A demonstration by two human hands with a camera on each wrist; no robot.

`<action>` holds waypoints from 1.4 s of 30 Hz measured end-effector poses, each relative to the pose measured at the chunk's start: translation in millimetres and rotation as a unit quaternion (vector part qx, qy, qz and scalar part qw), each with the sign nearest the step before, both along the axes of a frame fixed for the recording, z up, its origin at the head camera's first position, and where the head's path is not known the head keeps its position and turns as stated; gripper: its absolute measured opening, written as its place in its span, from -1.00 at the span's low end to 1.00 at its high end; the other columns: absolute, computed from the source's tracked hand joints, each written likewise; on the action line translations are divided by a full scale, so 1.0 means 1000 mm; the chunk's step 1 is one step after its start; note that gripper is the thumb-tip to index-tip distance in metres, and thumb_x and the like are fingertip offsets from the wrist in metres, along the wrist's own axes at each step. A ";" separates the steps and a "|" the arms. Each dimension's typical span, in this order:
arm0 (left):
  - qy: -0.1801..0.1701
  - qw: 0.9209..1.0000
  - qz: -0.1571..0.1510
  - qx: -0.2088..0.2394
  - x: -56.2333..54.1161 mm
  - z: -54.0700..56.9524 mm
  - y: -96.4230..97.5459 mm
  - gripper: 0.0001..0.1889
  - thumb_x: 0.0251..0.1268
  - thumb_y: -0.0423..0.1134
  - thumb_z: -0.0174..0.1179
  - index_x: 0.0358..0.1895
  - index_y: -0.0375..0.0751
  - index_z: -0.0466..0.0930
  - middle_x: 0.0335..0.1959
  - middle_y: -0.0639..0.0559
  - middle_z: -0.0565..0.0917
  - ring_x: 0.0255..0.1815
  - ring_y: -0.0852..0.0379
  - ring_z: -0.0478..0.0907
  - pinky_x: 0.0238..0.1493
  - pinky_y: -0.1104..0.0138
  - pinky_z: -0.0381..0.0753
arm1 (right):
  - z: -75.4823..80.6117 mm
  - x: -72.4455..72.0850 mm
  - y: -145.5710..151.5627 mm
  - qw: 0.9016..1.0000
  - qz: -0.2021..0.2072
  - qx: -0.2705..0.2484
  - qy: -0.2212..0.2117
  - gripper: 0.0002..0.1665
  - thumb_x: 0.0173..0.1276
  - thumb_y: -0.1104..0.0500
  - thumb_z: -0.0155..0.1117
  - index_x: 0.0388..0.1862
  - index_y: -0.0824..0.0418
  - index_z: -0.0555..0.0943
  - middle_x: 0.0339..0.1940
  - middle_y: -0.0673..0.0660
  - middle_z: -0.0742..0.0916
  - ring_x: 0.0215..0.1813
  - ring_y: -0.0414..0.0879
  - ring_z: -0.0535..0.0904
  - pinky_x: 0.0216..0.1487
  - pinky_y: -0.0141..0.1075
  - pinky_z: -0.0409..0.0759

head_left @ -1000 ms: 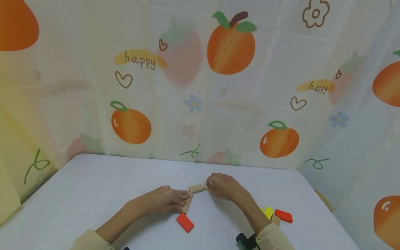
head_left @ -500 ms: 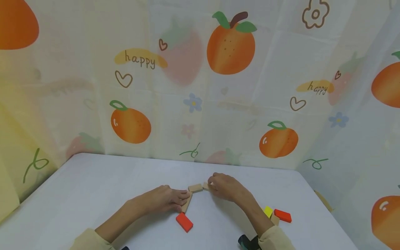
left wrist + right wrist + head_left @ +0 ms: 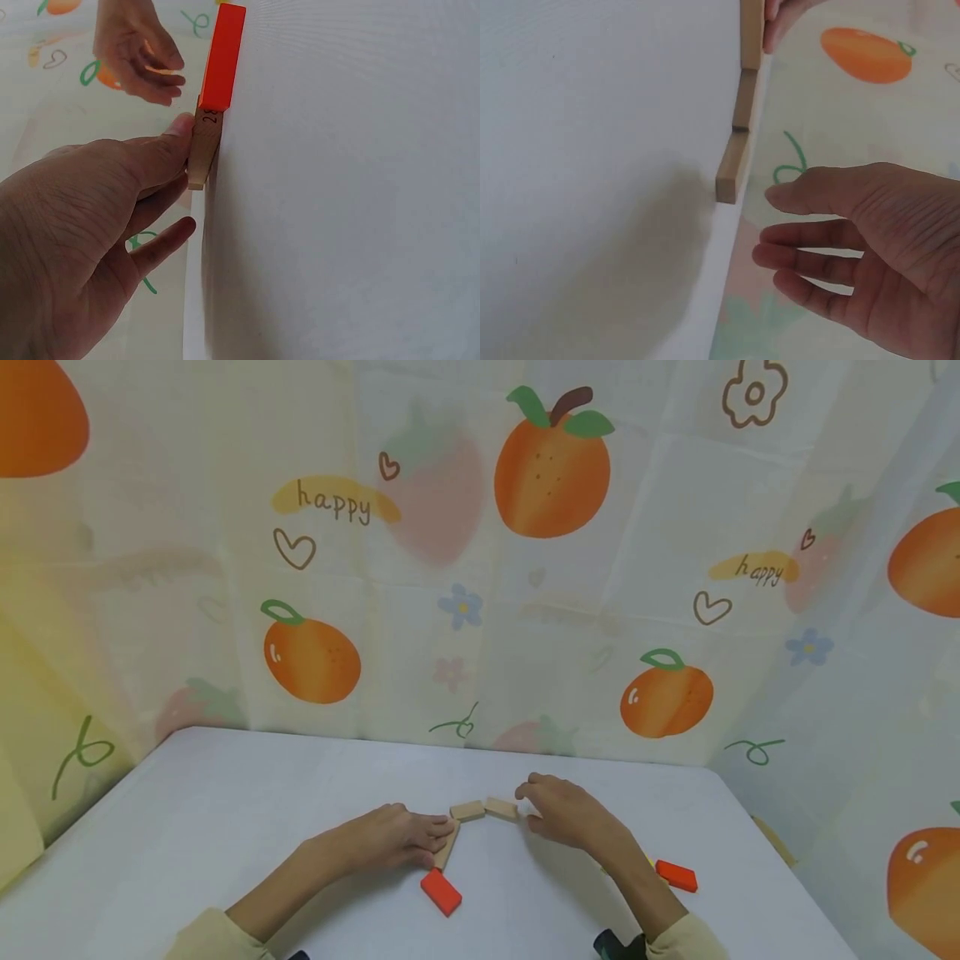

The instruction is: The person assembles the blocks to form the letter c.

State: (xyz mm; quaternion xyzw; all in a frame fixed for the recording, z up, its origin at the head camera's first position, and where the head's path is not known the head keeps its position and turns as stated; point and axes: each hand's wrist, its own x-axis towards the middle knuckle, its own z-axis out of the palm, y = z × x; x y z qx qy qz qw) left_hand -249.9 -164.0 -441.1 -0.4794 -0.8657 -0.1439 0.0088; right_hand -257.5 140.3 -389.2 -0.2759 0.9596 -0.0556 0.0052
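On the white surface, per the head view: a red block, first wooden block, second wooden block and third wooden block follow a bend. Left hand rests extended fingers on the first wooden block, presumably steadying it. Right hand, fingers apart and holding nothing, stands just beside the third. Right forearm obstructs a yellow piece near a spare red block.

Left wrist view: thumb against the numbered wooden block, which adjoins the red one.

Right wrist view: wooden blocks meet end to end, angles differing, evidently for curvature; fingertips clear of them.
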 end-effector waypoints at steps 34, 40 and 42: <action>0.003 1.000 0.001 -0.006 -0.001 -0.001 -0.003 -0.61 0.47 -0.07 0.29 0.25 -0.10 0.71 0.34 -0.07 0.67 0.33 0.00 0.67 0.22 0.07 0.72 | 0.022 0.035 0.105 0.992 -0.095 0.002 -0.079 -0.58 0.27 0.20 0.56 0.11 0.21 0.72 -0.01 0.06 0.75 -0.03 -0.08 0.64 0.11 -0.07 0.74; 0.005 1.000 -0.001 -0.006 0.000 0.000 -0.001 -0.61 0.49 -0.06 0.27 0.26 -0.09 0.70 0.34 -0.07 0.67 0.31 0.00 0.69 0.21 0.07 0.72 | 0.018 0.035 0.123 0.989 -0.113 0.004 -0.092 -0.57 0.27 0.22 0.55 0.12 0.20 0.71 -0.03 0.05 0.74 -0.02 -0.05 0.64 0.09 -0.06 0.74; 0.009 1.000 -0.005 -0.005 0.001 0.000 0.000 -0.61 0.49 -0.07 0.26 0.26 -0.11 0.70 0.34 -0.08 0.68 0.31 -0.01 0.69 0.19 0.07 0.72 | 0.017 0.036 0.130 0.989 -0.117 0.005 -0.089 -0.57 0.27 0.22 0.55 0.12 0.19 0.70 -0.04 0.03 0.73 -0.03 -0.06 0.64 0.07 -0.06 0.73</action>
